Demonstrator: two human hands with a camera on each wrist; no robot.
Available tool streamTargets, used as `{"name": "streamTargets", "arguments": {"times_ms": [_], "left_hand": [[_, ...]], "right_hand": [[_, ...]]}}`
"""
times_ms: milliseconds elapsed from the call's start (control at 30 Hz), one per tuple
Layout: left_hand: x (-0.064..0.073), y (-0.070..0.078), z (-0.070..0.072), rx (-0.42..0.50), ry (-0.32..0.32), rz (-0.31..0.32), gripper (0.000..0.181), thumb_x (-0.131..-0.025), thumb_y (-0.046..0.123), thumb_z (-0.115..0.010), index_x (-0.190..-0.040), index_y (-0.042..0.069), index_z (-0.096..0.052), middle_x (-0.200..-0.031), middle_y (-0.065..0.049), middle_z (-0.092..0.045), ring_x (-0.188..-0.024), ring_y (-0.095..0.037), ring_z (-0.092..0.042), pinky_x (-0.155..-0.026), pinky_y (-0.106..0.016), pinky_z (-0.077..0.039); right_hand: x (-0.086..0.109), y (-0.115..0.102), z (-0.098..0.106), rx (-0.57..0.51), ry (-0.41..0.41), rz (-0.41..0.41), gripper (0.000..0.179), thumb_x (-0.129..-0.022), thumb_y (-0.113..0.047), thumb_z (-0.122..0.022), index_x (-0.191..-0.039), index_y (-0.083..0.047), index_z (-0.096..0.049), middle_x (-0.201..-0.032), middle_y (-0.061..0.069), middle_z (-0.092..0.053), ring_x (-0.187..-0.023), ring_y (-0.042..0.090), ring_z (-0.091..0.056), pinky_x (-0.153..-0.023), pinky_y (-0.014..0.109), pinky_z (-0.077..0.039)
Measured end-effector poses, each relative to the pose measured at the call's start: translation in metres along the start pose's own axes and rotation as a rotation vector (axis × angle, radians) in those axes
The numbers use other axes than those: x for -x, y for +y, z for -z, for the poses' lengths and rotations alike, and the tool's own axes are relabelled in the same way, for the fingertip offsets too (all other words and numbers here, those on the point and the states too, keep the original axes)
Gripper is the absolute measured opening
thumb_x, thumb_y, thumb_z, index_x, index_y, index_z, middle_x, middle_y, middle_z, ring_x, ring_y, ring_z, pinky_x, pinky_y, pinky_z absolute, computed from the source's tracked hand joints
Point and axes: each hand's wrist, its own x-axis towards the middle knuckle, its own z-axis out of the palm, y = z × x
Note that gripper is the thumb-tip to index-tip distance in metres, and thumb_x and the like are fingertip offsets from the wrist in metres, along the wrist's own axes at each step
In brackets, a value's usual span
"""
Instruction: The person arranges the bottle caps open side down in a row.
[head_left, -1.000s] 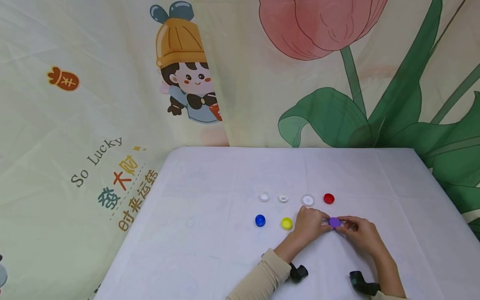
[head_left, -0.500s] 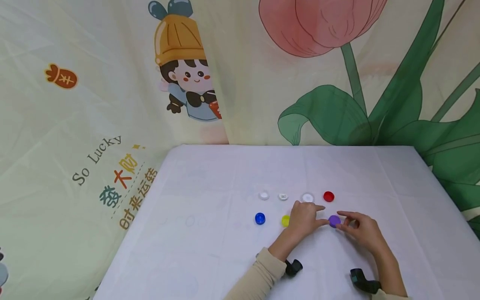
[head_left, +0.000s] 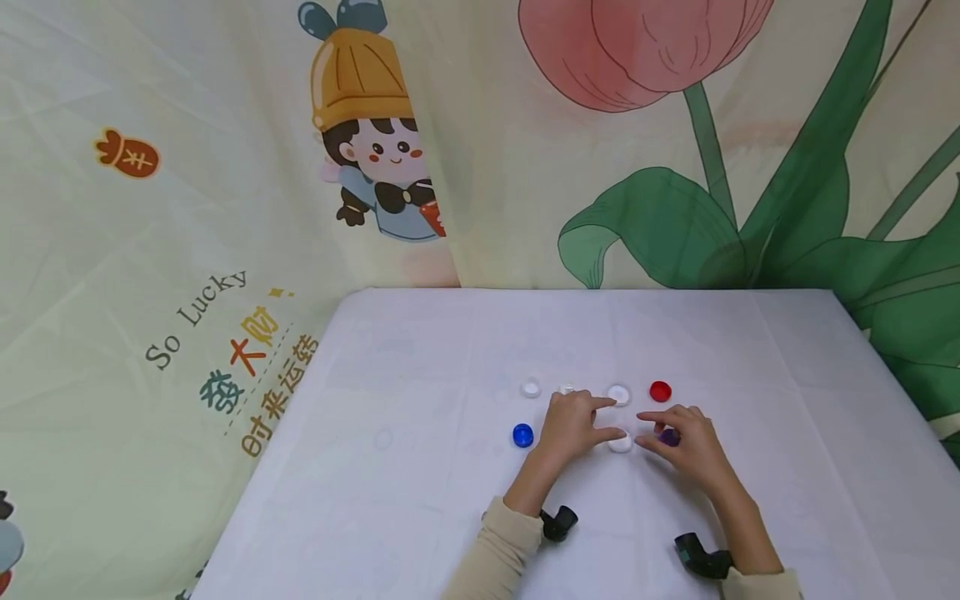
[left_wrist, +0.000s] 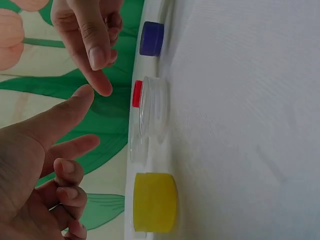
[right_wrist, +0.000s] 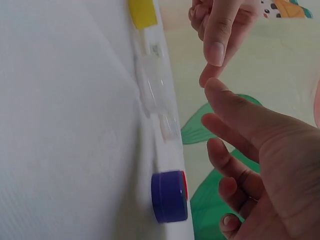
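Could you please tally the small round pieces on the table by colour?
Clear or whitish pieces: 4
Blue piece: 1
Yellow piece: 1
Purple piece: 1
Red piece: 1
Total: 8

Head view | passable: table (head_left: 360,483) at lower left and far right, also strip above red cap (head_left: 660,391) | blocked right of centre: left hand (head_left: 572,422), right hand (head_left: 688,442), narrow gap between, clear piece (head_left: 621,444) beneath | flanking: blue cap (head_left: 522,435) left, purple cap (right_wrist: 170,196) behind right fingers
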Motion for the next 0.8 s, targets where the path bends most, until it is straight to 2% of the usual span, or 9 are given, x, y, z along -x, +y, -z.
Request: {"name": "streamTargets", "arguments": {"times_ms": [100,267,533,800], "left_hand": [[0.004,-0.004,-0.002,-0.04,-0.041,-0.024,0.051,-0.067,0.056,-0.068,-0.11,0.029,-0.065,-0.06,0.011,-0.047,-0.057,-0.002,-0.041,-0.06,-0.02,-0.025],[0.009,-0.006,-0.008,-0.093,-0.101,-0.038,0.05,-0.067,0.054,-0.07,-0.109,0.027,-0.066,-0.077,0.009,-0.058,-0.07,-0.005,-0.05,-0.064,-0.021,-0.028],[0.009,-0.007,-0.018,-0.086,-0.078,-0.044,0.042,-0.067,0.047,-0.073,-0.102,0.025,-0.069,-0.081,0.008,-0.064,-0.076,-0.008,-0.056,-0.063,-0.022,-0.029],[0.008,-0.007,-0.019,-0.094,-0.048,-0.068,0.04,-0.069,0.047,-0.072,-0.102,0.025,-0.069,-0.08,0.008,-0.065,-0.074,-0.007,-0.056,-0.065,-0.022,-0.028]], "right_hand": [[-0.002,-0.005,-0.004,0.043,-0.039,-0.001,0.04,-0.066,-0.032,-0.079,-0.101,-0.015,-0.069,-0.077,0.0,-0.054,-0.078,0.018,-0.044,-0.071,0.038,-0.031],[-0.003,-0.012,-0.007,0.092,-0.068,0.015,0.043,-0.062,-0.033,-0.081,-0.099,-0.014,-0.07,-0.08,0.001,-0.055,-0.078,0.017,-0.043,-0.069,0.036,-0.03],[-0.004,-0.006,-0.013,0.096,-0.055,0.072,0.039,-0.06,-0.028,-0.082,-0.094,-0.011,-0.072,-0.079,0.001,-0.054,-0.075,0.016,-0.041,-0.066,0.032,-0.027],[-0.006,-0.003,-0.014,0.085,-0.067,0.05,0.038,-0.062,-0.028,-0.081,-0.095,-0.012,-0.071,-0.079,0.0,-0.055,-0.075,0.016,-0.041,-0.066,0.033,-0.03]]}}
